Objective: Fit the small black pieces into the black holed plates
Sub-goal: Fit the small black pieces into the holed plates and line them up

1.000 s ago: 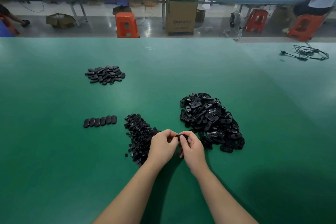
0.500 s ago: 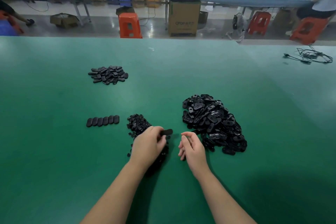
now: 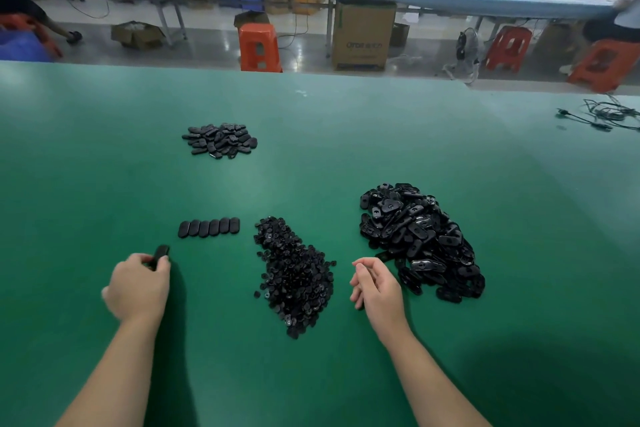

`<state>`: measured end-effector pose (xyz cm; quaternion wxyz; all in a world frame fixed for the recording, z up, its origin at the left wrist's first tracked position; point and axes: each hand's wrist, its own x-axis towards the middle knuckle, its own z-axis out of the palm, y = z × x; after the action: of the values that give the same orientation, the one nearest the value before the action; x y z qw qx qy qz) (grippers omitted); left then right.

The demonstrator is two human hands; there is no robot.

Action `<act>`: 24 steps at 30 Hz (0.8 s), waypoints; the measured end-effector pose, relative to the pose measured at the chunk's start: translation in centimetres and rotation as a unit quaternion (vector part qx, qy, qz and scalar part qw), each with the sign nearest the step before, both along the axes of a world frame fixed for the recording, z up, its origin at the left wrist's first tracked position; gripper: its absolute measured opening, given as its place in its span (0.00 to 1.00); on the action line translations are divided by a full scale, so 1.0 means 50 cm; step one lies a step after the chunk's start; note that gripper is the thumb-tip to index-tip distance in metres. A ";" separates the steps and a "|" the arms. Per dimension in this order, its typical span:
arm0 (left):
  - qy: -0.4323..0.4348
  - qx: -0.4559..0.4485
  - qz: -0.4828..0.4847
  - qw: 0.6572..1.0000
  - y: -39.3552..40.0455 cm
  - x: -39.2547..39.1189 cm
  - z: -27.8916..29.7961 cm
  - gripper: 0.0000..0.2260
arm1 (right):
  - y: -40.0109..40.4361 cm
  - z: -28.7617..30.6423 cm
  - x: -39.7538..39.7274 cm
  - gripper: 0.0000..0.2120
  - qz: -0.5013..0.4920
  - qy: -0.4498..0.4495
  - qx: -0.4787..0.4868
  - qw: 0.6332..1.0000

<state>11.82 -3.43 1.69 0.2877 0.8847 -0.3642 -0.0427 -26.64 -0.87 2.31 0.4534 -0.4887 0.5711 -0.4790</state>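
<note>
Nearest, the left hand [image 3: 138, 286] pinches one finished plate [image 3: 160, 254] between thumb and fingertips, holding it just near of the left end of the row of six assembled plates [image 3: 209, 228] on the green table [image 3: 346, 135]. The step in hand looks like adding it to that row: to do it well, lay it flat at the left end, long side against its neighbour and edges level, then let go without nudging the others. The right hand [image 3: 375, 284] hangs empty with fingers loosely curled, between the heap of small black pieces [image 3: 294, 274] and the pile of holed plates [image 3: 419, 239], well placed to pick a fresh plate.

The small pieces are tiny, matt and tangled in a long mound; single ones are hard to make out. The holed plates are glossy rounded oblongs, each with an opening in its face. Farther left lies a smaller pile of oblong plates [image 3: 220, 140], probably done.
</note>
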 end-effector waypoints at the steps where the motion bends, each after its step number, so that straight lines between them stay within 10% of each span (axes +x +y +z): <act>1: -0.005 0.006 -0.002 1.000 -0.003 0.006 0.000 0.13 | -0.001 0.001 0.000 0.07 0.001 0.002 0.000 1.000; 9: -0.114 -0.019 -0.108 0.987 -0.017 -0.020 -0.006 0.12 | -0.003 -0.003 0.001 0.07 0.004 0.020 0.003 1.000; 24: -0.041 -0.034 -0.106 0.993 -0.070 -0.037 0.008 0.27 | -0.003 -0.006 0.002 0.07 0.005 0.032 -0.001 0.999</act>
<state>9.97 -6.91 2.11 0.2959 0.8320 -0.4687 -0.0241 -26.53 -1.05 2.03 0.4364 -0.5073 0.5825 -0.4614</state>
